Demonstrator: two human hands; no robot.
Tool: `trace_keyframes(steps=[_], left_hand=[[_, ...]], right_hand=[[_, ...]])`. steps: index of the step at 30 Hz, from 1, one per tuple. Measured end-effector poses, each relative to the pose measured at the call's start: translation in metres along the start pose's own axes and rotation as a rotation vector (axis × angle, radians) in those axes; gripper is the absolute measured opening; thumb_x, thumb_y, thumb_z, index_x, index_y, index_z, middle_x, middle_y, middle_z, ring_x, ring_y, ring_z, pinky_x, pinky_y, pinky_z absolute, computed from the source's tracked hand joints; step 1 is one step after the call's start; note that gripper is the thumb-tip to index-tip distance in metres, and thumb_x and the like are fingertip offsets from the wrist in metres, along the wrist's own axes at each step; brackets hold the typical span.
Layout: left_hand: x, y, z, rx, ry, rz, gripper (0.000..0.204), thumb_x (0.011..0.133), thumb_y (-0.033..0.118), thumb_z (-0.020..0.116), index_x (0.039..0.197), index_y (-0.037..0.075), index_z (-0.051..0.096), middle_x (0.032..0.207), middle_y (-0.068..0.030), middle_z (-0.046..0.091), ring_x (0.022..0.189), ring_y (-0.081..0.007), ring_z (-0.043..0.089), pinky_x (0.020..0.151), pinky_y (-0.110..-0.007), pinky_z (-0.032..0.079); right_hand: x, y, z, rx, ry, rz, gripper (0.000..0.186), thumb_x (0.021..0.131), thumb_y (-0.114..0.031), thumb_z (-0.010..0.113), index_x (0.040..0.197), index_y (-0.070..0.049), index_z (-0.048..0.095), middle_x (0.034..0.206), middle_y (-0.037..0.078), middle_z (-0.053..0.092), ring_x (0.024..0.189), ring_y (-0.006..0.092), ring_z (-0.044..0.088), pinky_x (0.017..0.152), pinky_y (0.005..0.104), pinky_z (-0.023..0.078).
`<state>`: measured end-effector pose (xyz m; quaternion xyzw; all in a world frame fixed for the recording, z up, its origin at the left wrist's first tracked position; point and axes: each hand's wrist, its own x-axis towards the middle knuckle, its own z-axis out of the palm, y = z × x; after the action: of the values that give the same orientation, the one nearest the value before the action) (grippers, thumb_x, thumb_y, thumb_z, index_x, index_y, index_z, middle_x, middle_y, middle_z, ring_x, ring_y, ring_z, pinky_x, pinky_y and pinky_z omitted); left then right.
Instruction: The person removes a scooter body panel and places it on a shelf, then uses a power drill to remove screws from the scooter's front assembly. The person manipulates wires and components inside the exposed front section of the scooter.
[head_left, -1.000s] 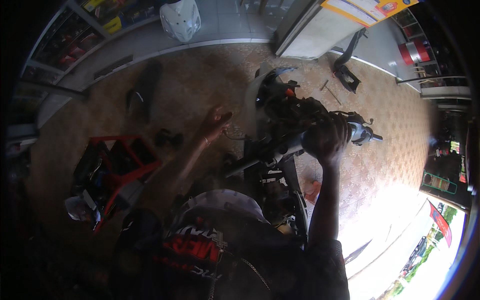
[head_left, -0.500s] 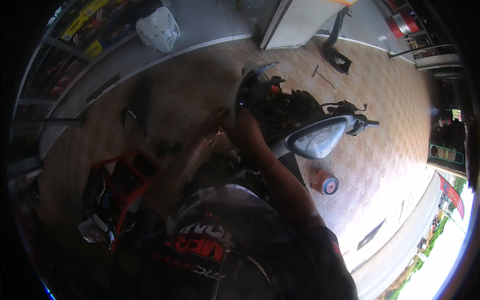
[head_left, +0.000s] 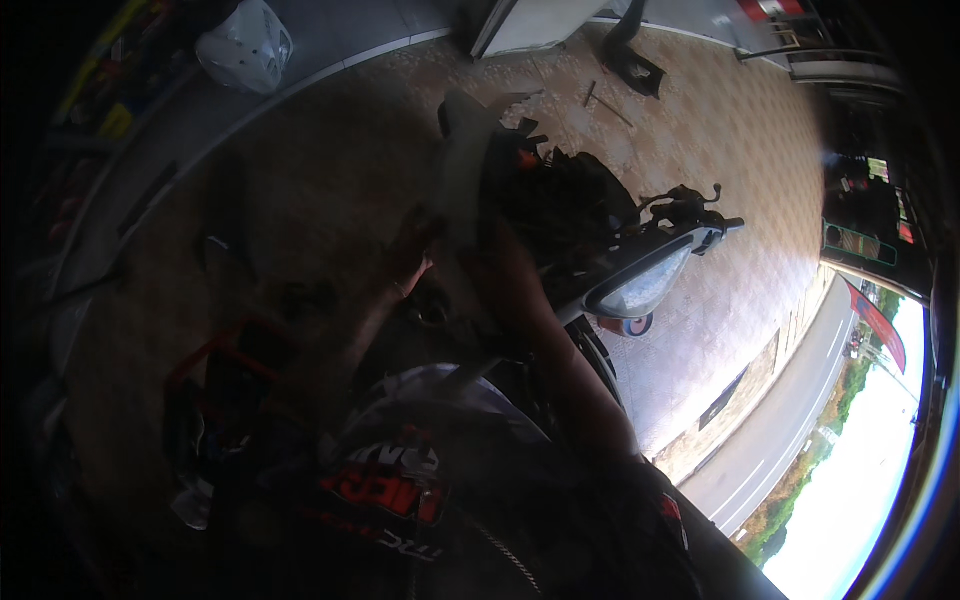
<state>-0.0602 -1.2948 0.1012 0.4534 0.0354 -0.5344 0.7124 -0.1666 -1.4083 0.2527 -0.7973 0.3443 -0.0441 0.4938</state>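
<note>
Flanking a pale panel (head_left: 465, 165) at the motorbike (head_left: 570, 195), left hand (head_left: 414, 245) and right hand (head_left: 496, 262) are shadowed, open or gripping cannot be told; T-shaped tool (head_left: 613, 110) laid far.

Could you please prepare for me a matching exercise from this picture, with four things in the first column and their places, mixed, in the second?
Things:
1. headlamp
2. T-handle tool
3. white body panel
4. red banner

Places:
A. on the patterned tiles
B. outdoors, near the road
C. set in the grey handlebar cover
D. on the grey floor at the upper left

Right pairs: 1-C, 2-A, 3-D, 4-B
</note>
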Motion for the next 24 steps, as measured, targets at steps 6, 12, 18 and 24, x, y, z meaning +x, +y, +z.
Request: trace_keyframes(steps=[6,12,18,24], left_hand=[[0.02,0.006,-0.008,0.128,-0.163,0.083,0.071,0.094,0.024,0.066,0.152,0.014,0.026,0.127,-0.0025,0.053,0.095,-0.0089,0.058,0.071,-0.025,0.05],[0.021,0.013,0.005,0.022,-0.251,-0.036,0.065,0.097,0.019,0.061,0.151,0.012,0.026,0.131,-0.0081,0.049,0.112,-0.0157,0.056,0.084,-0.033,0.054],[0.01,0.033,0.027,0.033,-0.222,-0.031,0.062,0.097,0.024,0.062,0.148,0.009,0.03,0.132,-0.0103,0.049,0.115,-0.0186,0.054,0.089,-0.035,0.051],[0.017,0.039,0.03,0.111,-0.278,0.02,0.06,0.096,0.027,0.062,0.145,0.005,0.034,0.131,-0.0111,0.05,0.12,-0.0207,0.051,0.098,-0.037,0.047]], right_hand=[[-0.013,-0.016,-0.013,0.082,-0.051,0.099,0.051,0.089,-0.016,0.066,0.134,-0.001,0.047,0.12,0.018,0.061,0.111,0.0252,0.061,0.092,0.0374,0.049],[-0.017,-0.014,-0.018,0.199,-0.012,0.127,0.045,0.091,-0.013,0.065,0.131,-0.001,0.048,0.119,0.016,0.062,0.111,0.0206,0.06,0.092,0.0347,0.049],[-0.013,-0.012,-0.008,0.207,0.127,0.085,0.04,0.09,-0.016,0.064,0.125,-0.002,0.051,0.111,0.018,0.065,0.104,0.0251,0.065,0.088,0.036,0.05],[-0.011,-0.017,-0.007,0.167,0.222,0.159,0.04,0.09,-0.015,0.063,0.126,-0.001,0.051,0.113,0.017,0.063,0.105,0.0248,0.063,0.089,0.0366,0.049]])
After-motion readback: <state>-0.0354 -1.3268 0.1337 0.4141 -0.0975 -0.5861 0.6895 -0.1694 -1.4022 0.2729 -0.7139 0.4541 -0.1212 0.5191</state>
